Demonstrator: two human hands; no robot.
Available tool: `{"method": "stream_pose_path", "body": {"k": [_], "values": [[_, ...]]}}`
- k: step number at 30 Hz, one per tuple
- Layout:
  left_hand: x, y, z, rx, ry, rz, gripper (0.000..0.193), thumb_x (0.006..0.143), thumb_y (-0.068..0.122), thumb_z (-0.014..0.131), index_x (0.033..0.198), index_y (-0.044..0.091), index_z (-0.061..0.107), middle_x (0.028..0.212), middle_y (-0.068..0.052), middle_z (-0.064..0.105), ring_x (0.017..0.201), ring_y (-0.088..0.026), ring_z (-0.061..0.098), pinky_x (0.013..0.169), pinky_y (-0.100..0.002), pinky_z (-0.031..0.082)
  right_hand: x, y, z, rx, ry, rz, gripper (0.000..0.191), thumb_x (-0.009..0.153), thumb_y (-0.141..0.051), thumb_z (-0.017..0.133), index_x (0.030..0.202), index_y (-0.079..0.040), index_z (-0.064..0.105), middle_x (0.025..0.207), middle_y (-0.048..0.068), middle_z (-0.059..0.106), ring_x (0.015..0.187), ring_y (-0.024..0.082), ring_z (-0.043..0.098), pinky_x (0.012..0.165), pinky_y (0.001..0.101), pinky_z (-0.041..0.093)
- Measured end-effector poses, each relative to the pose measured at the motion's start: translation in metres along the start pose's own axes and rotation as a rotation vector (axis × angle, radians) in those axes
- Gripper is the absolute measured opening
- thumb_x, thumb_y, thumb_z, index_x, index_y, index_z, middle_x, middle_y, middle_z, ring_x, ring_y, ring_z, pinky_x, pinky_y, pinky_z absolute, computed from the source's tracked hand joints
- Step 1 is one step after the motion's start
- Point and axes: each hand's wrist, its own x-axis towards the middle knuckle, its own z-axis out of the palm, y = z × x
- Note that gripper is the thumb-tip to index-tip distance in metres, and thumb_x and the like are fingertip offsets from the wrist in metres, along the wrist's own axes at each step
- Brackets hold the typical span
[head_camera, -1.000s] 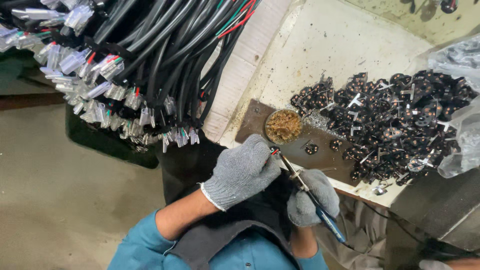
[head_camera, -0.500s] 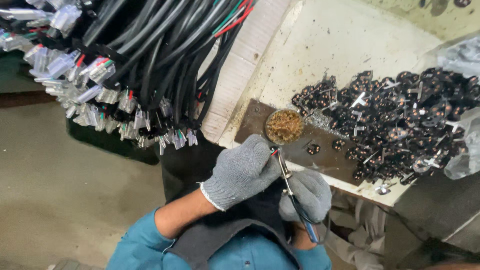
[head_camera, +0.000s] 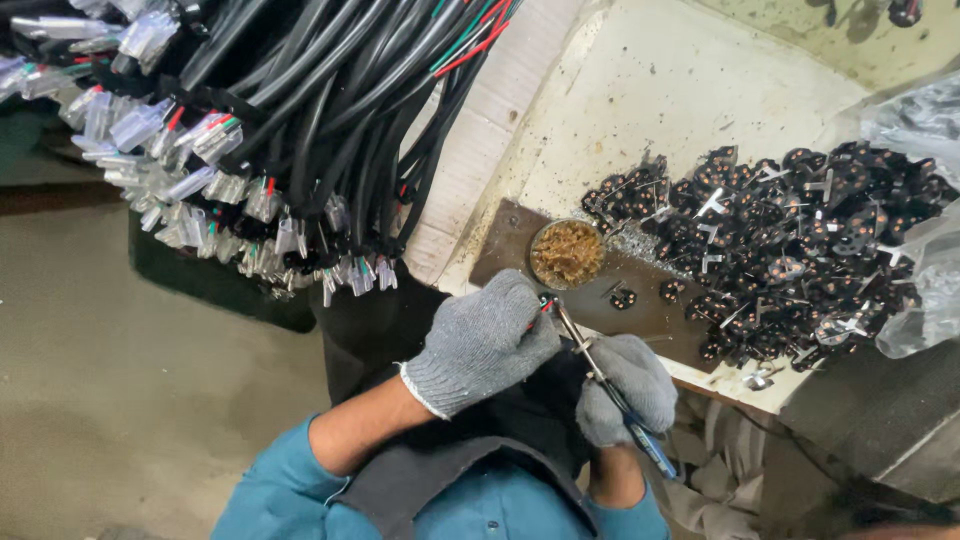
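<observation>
Down low, the gloved left hand (head_camera: 485, 340) pinches what looks like a red wire end (head_camera: 541, 306). The gloved right hand (head_camera: 625, 385) is closed around a blue-handled soldering iron (head_camera: 600, 375).

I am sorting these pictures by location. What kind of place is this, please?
Probably a small electronics or wire-harness assembly workshop. A big bundle of black cables with clear plastic connectors hangs over the bench, a heap of small black parts lies on it, and the gloved right hand holds a slim soldering tool near a tin of brass wool.

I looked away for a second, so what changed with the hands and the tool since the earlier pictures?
Little changed. The right hand keeps the blue-handled soldering iron, its handle now swung slightly steeper. The left hand still pinches the wire ends at the tip. The round tin and black parts pile stayed put.
</observation>
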Motion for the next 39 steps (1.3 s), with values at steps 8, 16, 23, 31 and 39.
{"method": "stream_pose_path", "body": {"k": [8,16,23,31,39], "values": [[-0.002,-0.003,0.0,-0.009,-0.04,-0.013,0.025,0.085,0.023,0.077,0.085,0.01,0.055,0.084,-0.011,0.055,0.066,-0.032,0.061,0.055,-0.043,0.047,-0.028,0.02,-0.004,0.103,0.159,0.078,0.035,0.089,-0.029,0.069,0.101,0.003,0.071,0.094,0.017,0.071,0.083,0.032,0.072,0.087,0.0403,0.06],[-0.004,-0.004,0.002,0.004,-0.048,-0.015,0.028,0.087,0.027,0.077,0.083,0.012,0.054,0.082,-0.011,0.054,0.066,-0.032,0.062,0.054,-0.044,0.047,-0.036,0.027,-0.004,0.075,0.19,0.028,0.039,0.09,-0.035,0.07,0.098,0.003,0.073,0.091,0.016,0.072,0.08,0.032,0.073,0.084,0.0423,0.06],[-0.003,-0.005,0.002,-0.005,-0.07,-0.027,0.026,0.087,0.026,0.076,0.086,0.01,0.055,0.083,-0.012,0.055,0.066,-0.033,0.061,0.054,-0.045,0.047,-0.023,0.016,-0.004,0.009,0.076,-0.048,0.031,0.094,-0.029,0.065,0.094,0.001,0.07,0.088,0.018,0.071,0.082,0.034,0.073,0.081,0.0419,0.062],[0.001,0.0,0.0,0.01,-0.04,-0.005,0.024,0.084,0.019,0.077,0.087,0.009,0.055,0.084,-0.011,0.056,0.066,-0.032,0.062,0.055,-0.044,0.047,-0.005,0.002,-0.005,-0.061,0.001,-0.113,0.018,0.084,-0.014,0.061,0.092,0.0,0.069,0.086,0.018,0.07,0.081,0.036,0.072,0.083,0.0455,0.06],[0.002,-0.001,-0.002,0.007,-0.04,0.02,0.025,0.086,0.021,0.077,0.086,0.01,0.054,0.086,-0.011,0.057,0.068,-0.032,0.062,0.056,-0.042,0.048,0.005,-0.002,-0.003,-0.047,-0.021,-0.169,0.014,0.079,-0.005,0.066,0.092,0.0,0.067,0.083,0.017,0.068,0.075,0.035,0.07,0.075,0.0447,0.06]]}}
